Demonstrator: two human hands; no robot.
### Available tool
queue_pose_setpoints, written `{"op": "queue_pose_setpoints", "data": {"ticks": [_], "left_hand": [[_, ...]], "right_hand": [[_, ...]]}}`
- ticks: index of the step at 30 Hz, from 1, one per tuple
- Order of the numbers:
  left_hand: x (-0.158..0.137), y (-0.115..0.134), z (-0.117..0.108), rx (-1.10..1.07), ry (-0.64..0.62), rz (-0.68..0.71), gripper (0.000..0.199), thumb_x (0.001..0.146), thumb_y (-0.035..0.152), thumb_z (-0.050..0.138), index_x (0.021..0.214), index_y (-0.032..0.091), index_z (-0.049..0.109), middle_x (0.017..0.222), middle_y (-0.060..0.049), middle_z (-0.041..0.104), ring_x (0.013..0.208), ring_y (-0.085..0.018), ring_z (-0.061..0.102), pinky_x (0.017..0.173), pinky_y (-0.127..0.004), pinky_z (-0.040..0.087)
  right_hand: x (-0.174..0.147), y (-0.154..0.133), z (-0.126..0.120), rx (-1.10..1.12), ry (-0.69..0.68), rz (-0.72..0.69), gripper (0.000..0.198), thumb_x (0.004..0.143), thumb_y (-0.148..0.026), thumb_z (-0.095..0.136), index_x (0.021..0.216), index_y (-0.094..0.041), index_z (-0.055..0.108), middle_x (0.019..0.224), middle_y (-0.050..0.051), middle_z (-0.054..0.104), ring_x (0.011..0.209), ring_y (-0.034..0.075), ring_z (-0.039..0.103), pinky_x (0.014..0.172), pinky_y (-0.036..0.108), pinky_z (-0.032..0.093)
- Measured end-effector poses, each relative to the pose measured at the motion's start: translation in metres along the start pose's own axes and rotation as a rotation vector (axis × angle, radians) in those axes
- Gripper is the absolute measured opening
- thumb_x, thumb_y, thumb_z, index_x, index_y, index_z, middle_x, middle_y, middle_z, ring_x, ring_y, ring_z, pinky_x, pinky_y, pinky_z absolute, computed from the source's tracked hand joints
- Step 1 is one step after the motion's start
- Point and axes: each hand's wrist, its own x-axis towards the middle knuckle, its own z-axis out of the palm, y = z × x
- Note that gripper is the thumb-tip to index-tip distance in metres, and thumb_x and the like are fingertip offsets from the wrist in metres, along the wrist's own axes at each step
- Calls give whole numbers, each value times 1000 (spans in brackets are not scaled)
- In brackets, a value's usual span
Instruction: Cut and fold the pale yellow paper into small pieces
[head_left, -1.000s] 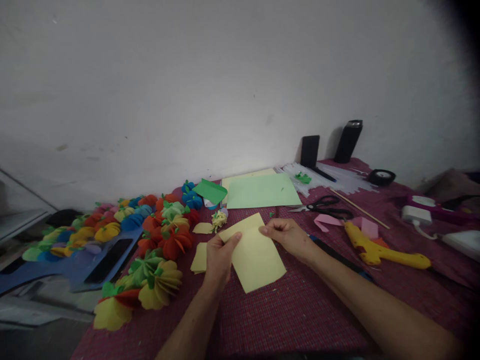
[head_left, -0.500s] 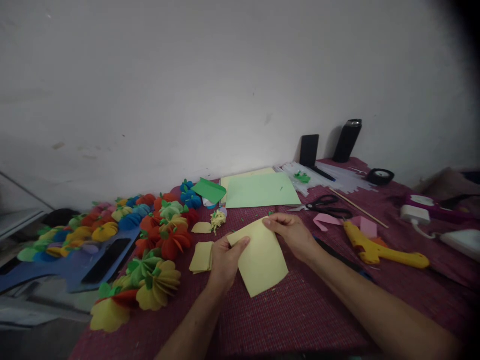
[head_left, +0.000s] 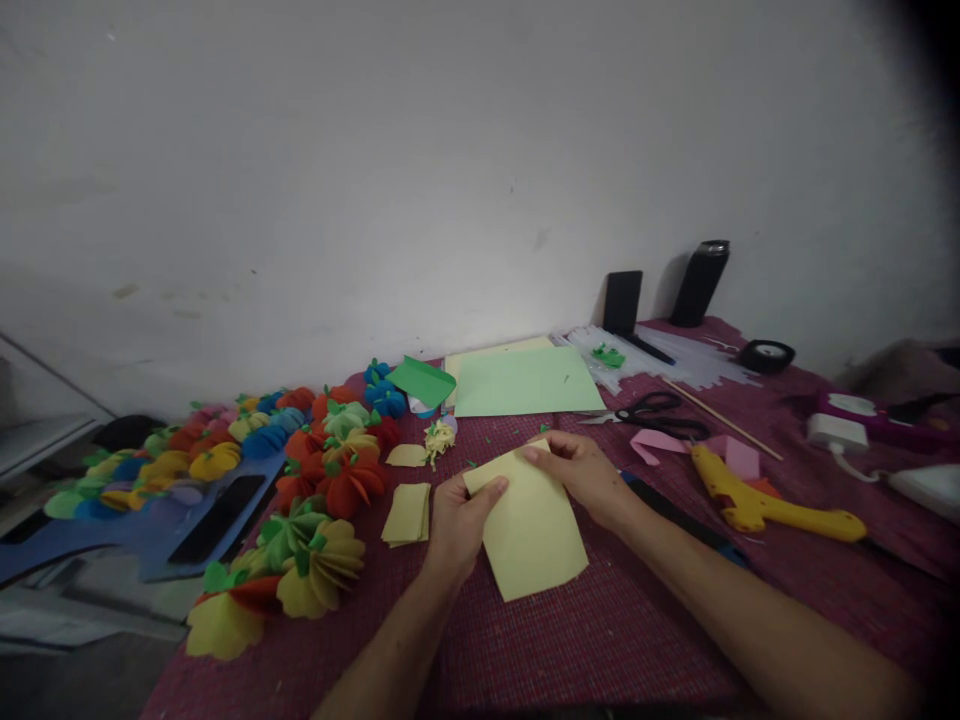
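Observation:
A pale yellow sheet of paper [head_left: 534, 535] is held up over the table between both hands. My left hand [head_left: 461, 515] grips its upper left edge, thumb on the front face and fingers behind. At the upper right corner, my right hand [head_left: 581, 472] pinches the sheet between thumb and fingers. Left of my left hand lies a small stack of yellow paper pieces [head_left: 406, 514]. Just beyond that stack are a cut yellow piece [head_left: 406, 456] and a heap of thin yellow paper scraps [head_left: 438, 439].
Several colourful paper pumpkins [head_left: 349, 480] crowd the left side. Light green sheets [head_left: 525, 382] lie at the back. To the right are black scissors [head_left: 660, 415], a yellow glue gun [head_left: 765, 495], a wooden stick [head_left: 724, 418], pink strips [head_left: 739, 457] and a black bottle [head_left: 700, 283].
The yellow sheet has tilted slightly and shifted a little right and down. My right hand's fingers have moved a bit inward along its top edge, while both hands keep their hold.

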Motion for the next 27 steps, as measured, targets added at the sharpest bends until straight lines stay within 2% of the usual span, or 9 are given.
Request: {"op": "queue_pose_setpoints", "data": {"ticks": [3,5,10,15,24,27], "left_hand": [[-1,1,2,-4,-22,-10,31,60,35,66,78,10,63,65,-5,64,51,-14,56,49,-25,44],[-1,1,2,-23,-38,-17,30,60,34,66,78,10,63,65,-5,65,51,-14,56,49,-25,44],[2,1,-1,-42,18,-9,26,61,32,66,77,11,63,66,-4,65,52,-14,57,50,-26,45],[4,5,-4,-64,58,4,29,58,33,68,77,11,63,65,-5,66,52,-16,58,49,-26,45],[10,6,-11,-155,152,32,29,60,31,67,80,11,61,63,-4,65,51,-15,59,49,-26,46],[12,6,-13,-161,165,44,31,60,30,67,83,9,61,64,-5,65,53,-16,60,50,-25,46]], "right_hand": [[0,3,1,18,19,9,29,66,-44,57,58,-16,54,51,-3,50,43,8,41,41,20,29],[2,4,-1,39,23,5,31,67,-45,55,56,-16,53,49,-3,49,42,8,40,42,21,29],[2,3,-5,36,-50,39,30,67,-44,56,66,-14,60,59,0,58,49,9,48,47,21,34],[-1,9,-3,-46,-183,162,34,61,-46,61,72,-14,63,66,4,64,55,15,56,50,24,40],[-5,20,1,-74,-339,314,31,57,-39,66,74,-14,66,73,6,66,59,16,58,52,24,42],[-6,22,2,-65,-362,325,28,58,-36,67,76,-14,67,71,6,66,57,15,58,51,23,41]]}}
